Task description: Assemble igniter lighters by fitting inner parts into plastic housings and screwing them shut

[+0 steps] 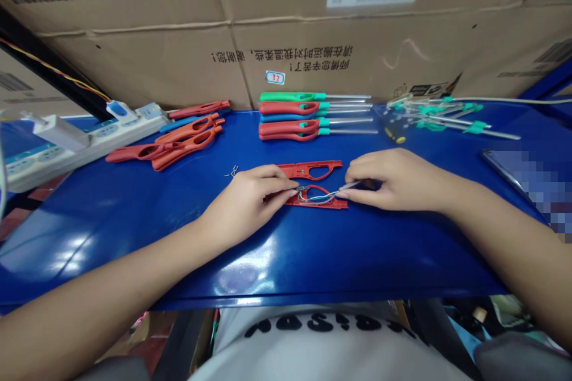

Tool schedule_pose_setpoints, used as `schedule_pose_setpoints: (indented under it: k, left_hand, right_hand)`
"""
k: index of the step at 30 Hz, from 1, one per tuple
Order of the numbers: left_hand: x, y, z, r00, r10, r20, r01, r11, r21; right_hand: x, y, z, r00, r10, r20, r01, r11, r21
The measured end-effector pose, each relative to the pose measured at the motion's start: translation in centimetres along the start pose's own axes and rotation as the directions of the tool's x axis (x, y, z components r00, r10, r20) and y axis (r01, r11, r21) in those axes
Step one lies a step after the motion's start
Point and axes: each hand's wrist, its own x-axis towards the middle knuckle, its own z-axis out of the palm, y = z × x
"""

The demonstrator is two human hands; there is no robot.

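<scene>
Two red lighter-handle shell halves lie on the blue table: the farther half [319,171], and the nearer half [333,205] with thin white and green wires [319,197] over it. My left hand [254,196] covers the left ends of both. Its thumb and index finger pinch a small part [300,189] at the wires' left end, mostly hidden by the fingertips. My right hand [384,181] is closed on a thin grey metal rod [350,186] at the wires' right end; the fingers hide much of it.
Several assembled lighters [290,108] are stacked behind, with loose handle shells [187,140] left of them. Rods with green ends [447,113] and a yellow-tipped screwdriver [395,133] lie back right. Small screws [234,171] lie near my left hand. A power strip [98,137] borders the left.
</scene>
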Motion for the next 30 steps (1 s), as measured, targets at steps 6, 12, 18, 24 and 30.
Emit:
schedule_pose_setpoints:
  k: [6, 12, 18, 24, 30]
  left_hand:
    - [0.10, -0.20, 0.15, 1.000, 0.017, 0.002, -0.017, 0.999, 0.030]
    - [0.24, -0.32, 0.19, 1.000, -0.014, 0.004, 0.014, 1.000, 0.005]
    - [0.38, -0.22, 0.23, 0.998, -0.055, -0.005, 0.055, 0.998, -0.037]
    - [0.43, -0.07, 0.29, 0.998, -0.062, 0.000, 0.062, 0.998, -0.018]
    - [0.46, -0.18, 0.39, 0.999, -0.040, 0.011, 0.040, 0.999, -0.005]
  right_hand:
    - [0.04, -0.21, -0.03, 0.996, 0.013, 0.083, -0.013, 1.000, 0.003]
    - [0.00, -0.31, -0.06, 0.998, 0.003, 0.068, -0.002, 1.000, -0.018]
    - [0.01, -0.20, -0.03, 0.999, 0.040, 0.024, -0.039, 0.998, -0.039]
    - [0.11, 0.13, 0.17, 0.996, 0.091, 0.009, -0.090, 0.992, -0.084]
    - [0.17, 0.12, -0.03, 0.993, 0.110, 0.046, -0.108, 0.992, -0.059]
